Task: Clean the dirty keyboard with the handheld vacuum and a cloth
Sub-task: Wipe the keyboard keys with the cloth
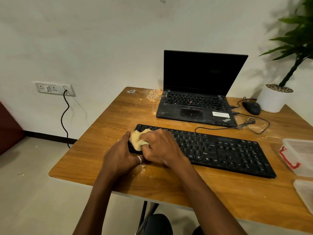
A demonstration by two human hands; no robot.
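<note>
The keyboard [228,153] lies across the middle of the table [101,126], between the laptop [194,102] and the near edge. My right grip [160,146] is curled round the bunched cloth [136,139] and presses it onto the keys at the keyboard's left end. My left grip [121,153] braces that same end, with the thumb straight along the end and the visible fingers straight along the near edge, holding nothing. Status, as judged: the cloth stage is in hand, at the left end only. The keys toward the right end look dusty and remain to be wiped. No handheld vacuum is in view, so I cannot tell whether that stage is done. Pale crumbs [143,167] lie on the table just beside my left grip.
</note>
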